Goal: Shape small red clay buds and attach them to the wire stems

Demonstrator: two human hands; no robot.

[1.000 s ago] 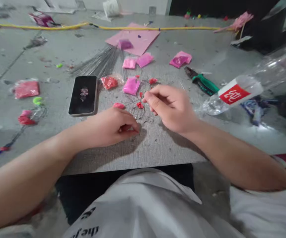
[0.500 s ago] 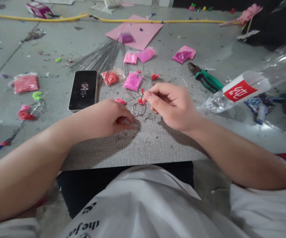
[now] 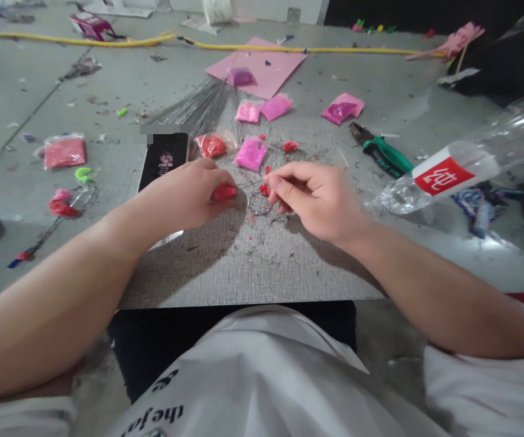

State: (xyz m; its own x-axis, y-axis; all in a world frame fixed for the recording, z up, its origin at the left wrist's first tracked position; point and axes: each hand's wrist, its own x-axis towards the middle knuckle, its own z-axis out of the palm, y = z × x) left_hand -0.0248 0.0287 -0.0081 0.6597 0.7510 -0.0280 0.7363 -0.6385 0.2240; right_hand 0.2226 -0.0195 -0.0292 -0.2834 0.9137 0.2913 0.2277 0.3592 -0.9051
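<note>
1. A wire ring [image 3: 261,204] with red clay bits sits just above or on the table [image 3: 244,279], in front of the person, between the two hands.
2. The right hand [image 3: 319,197] has thumb and forefinger closed together, pinching the ring's red-tipped end.
3. The left hand [image 3: 184,194] curls around a red clay lump [image 3: 224,192], left of the ring; its fingers are partly hidden, so I can't tell whether they grip it or merely touch it.
4. Just beyond lie a magenta packet [image 3: 251,153], a red packet [image 3: 211,145] and another wire piece [image 3: 290,147] with red clay.
5. The phone [image 3: 166,158] is partly covered by the left arm.
6. Farther right are green-handled pliers [image 3: 382,153] and a clear bottle [image 3: 446,175] on its side.
7. Behind, thin wires [image 3: 196,108] fan out toward a pink sheet [image 3: 273,70].
</note>
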